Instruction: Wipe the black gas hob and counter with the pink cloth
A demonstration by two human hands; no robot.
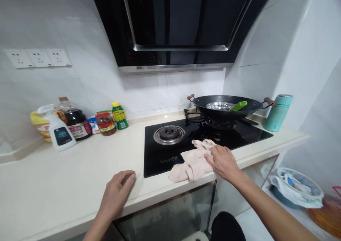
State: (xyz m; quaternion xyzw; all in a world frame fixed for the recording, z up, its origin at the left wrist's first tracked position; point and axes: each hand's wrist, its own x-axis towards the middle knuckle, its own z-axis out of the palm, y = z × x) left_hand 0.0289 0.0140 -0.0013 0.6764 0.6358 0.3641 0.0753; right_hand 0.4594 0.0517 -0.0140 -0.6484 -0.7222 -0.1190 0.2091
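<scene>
Along the front edge of the black glass hob, a pale pink cloth lies crumpled, partly on the glass and partly on the cream counter. The right hand is palm down on the cloth's right side, its fingers close together and the thumb set apart; whether any fabric is pinched beneath them cannot be told. The left hand is at the counter's front edge, left of the hob, holding nothing visible, its fingers loosely curled with a gap between thumb and forefinger; contact with the surface cannot be confirmed. The left burner is uncovered. Over the right side of the hob stands a wok with wooden-gripped handles, containing a shiny metal dish and a green-handled utensil. A turquoise flask stands upright beside the wok's right handle. Near the wall at left are a white spray bottle, a bottle of dark liquid, a red-lidded jar and a yellow-capped green bottle.
</scene>
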